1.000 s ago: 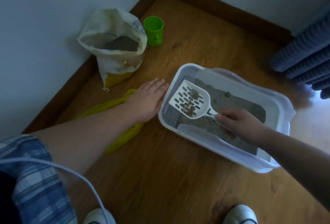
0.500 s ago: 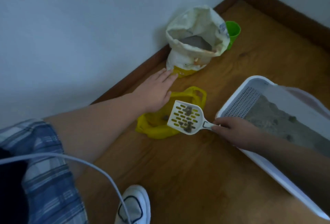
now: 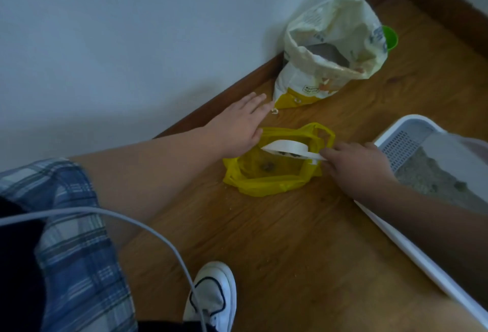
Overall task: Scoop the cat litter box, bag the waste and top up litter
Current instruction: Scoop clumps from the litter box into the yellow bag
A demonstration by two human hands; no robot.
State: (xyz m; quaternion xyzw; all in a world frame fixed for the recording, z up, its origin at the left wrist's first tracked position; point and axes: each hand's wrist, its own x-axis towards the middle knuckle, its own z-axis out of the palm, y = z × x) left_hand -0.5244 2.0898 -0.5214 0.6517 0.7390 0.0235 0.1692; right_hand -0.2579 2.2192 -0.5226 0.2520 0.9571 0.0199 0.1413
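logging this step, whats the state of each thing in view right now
scoop: tipped on edge over the bag, held by the right hand
yellow bag: open on the floor, a clump inside
left hand: flat at the bag's rim, holding nothing
litter sack: upright, top open, litter showing
litter box: open, clumps left in the litter
green cup: behind the sack, mostly hidden

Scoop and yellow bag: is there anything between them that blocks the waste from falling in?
Nothing visible. The right hand tips the scoop directly over the open bag, and the left hand rests at the bag's rim, beside the opening.
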